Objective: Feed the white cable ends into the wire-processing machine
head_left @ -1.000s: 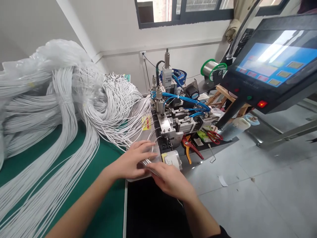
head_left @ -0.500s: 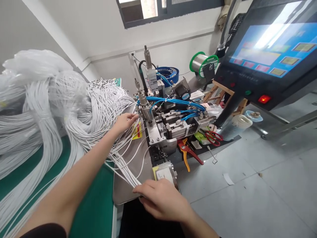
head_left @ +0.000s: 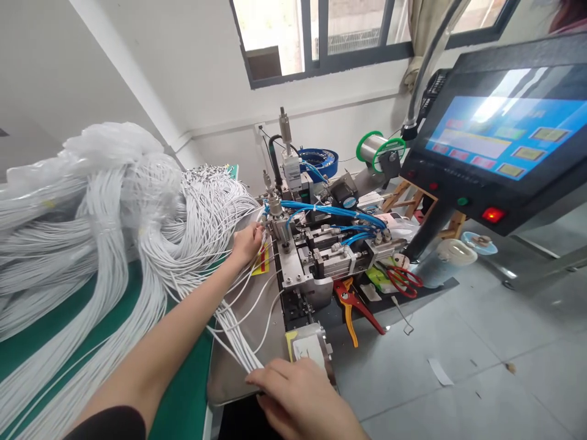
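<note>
My left hand (head_left: pixel 246 243) reaches forward to the left side of the small soldering machine (head_left: pixel 308 244), its fingers closed on the ends of thin white wires (head_left: pixel 238 287) beside a yellow label (head_left: pixel 261 261). My right hand (head_left: pixel 300 400) is low in the view at the near edge of the metal plate (head_left: pixel 224 382), fingers curled, pinching the same fan of white wires where they gather into a bunch. The wires run across the plate between the two hands.
Big bundles of white cable (head_left: pixel 114 226), partly in clear plastic, lie on the green mat (head_left: pixel 41 324) at left. Red-handled pliers (head_left: pixel 353 302) and scissors (head_left: pixel 406 278) lie right of the machine. A touch screen (head_left: pixel 499 137) stands at right, a solder spool (head_left: pixel 380 146) behind.
My left hand left the near bunch and reached forward to the machine with wire ends. My right hand stayed on the bunch. The camera tilted up slightly over the last half second.
</note>
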A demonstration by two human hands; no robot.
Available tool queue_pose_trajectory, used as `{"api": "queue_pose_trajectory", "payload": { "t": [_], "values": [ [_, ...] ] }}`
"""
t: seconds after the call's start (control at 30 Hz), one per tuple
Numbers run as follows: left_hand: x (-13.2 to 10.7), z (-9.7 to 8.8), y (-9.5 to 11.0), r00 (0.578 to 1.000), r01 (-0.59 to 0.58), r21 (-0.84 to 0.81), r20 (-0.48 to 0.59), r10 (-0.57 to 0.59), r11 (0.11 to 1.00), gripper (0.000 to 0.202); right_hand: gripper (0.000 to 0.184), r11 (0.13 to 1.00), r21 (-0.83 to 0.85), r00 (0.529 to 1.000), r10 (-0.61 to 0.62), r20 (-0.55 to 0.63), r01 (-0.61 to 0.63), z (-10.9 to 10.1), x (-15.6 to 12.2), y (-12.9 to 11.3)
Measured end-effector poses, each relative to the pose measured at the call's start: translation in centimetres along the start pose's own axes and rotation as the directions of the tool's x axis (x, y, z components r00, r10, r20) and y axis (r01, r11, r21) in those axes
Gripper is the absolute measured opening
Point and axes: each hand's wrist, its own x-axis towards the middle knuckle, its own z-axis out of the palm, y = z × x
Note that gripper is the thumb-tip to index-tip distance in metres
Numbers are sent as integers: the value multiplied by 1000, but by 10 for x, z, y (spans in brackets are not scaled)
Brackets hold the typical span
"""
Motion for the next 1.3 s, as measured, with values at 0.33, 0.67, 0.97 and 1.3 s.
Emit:
{"api": "queue_pose_trajectory", "payload": {
  "t": [0.33,0.67,0.97,1.3],
  "values": [
    [2,-45,-18,949,-117,-795,-266,-169,595,21,37,999,-50,999,-4,-47,2,15,2,7],
    [14,-91,-14,949,-132,-791,-275,-154,597,29,41,999,-26,998,-22,-54,20,17,5,9],
    [12,-26,-18,975,215,-136,78,-206,967,58,40,995,-68,992,-80,-100,74,22,4,14],
    [18,4,-2,960,44,197,263,-96,979,60,33,952,-279,983,-159,-97,126,37,3,33]
  ]
}}
